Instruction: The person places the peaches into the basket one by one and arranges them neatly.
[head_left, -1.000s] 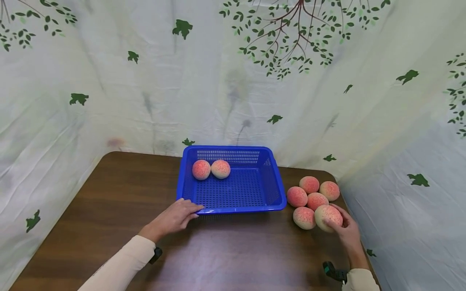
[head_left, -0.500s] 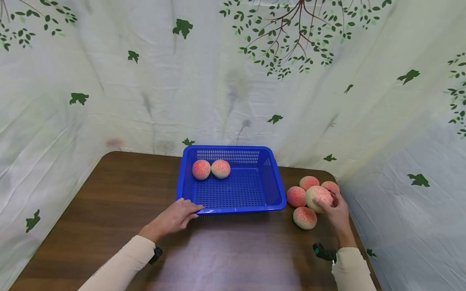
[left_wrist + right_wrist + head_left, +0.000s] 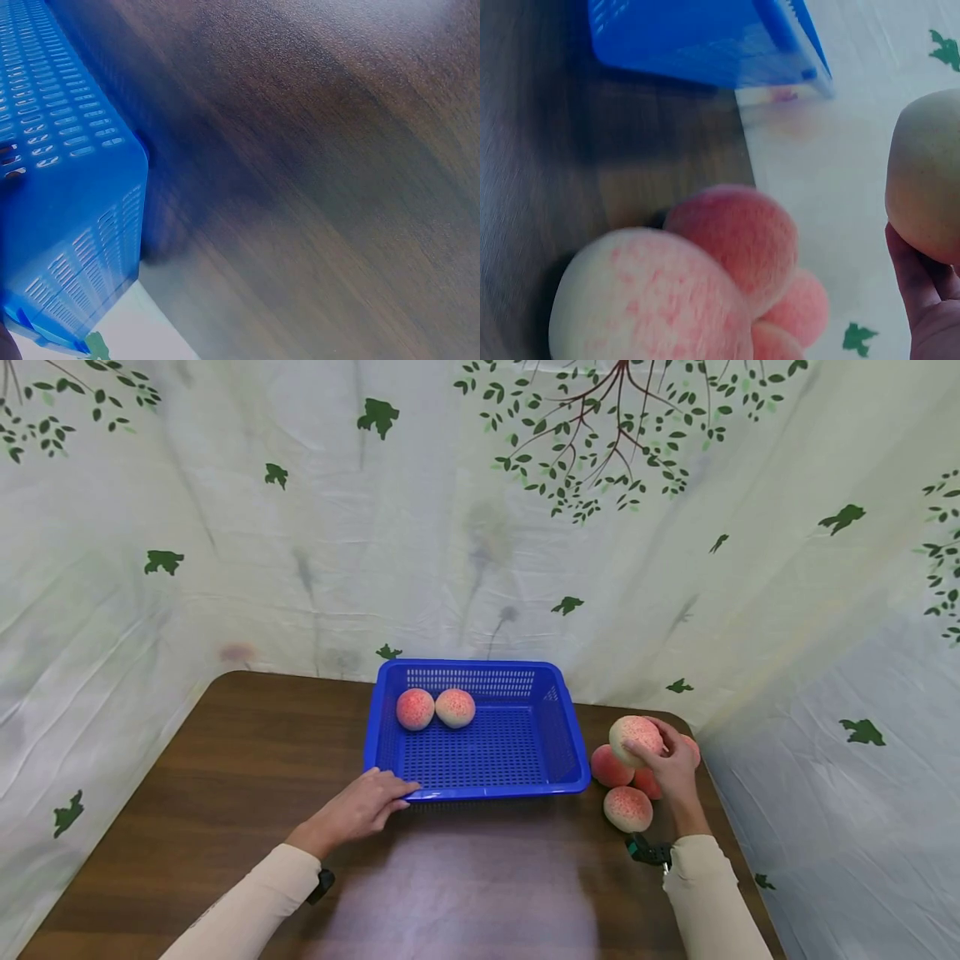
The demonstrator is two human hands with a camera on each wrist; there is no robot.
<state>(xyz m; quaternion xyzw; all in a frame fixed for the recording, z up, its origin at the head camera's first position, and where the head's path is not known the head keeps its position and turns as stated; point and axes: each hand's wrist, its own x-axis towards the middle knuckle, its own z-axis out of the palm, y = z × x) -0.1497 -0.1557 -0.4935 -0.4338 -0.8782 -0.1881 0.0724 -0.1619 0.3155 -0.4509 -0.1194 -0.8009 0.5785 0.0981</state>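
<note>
My right hand [image 3: 673,767] grips a pale peach with pink speckles [image 3: 633,739] between thumb and fingers, held up over a group of peaches to the right of the basket. In the right wrist view that peach [image 3: 928,172] is in the air, well above the others. My left hand [image 3: 371,802] holds the near-left corner of the blue plastic basket [image 3: 495,794], fingers over the rim and thumb on the near side. Two peaches [image 3: 416,709] sit side by side at the basket's back left. The left wrist view shows the basket's slotted wall [image 3: 75,202], with the hand mostly out of frame.
Several peaches lie close together on the brown table [image 3: 465,877], among them a pale one [image 3: 627,809] in front and a redder one [image 3: 611,766] near the basket's right side. A white cloth with printed leaves [image 3: 480,527] hangs around the table's back and sides.
My right hand has lifted the peach from the front right of the group and carried it left and away from me, over the others. The left hand and basket have stayed put.
</note>
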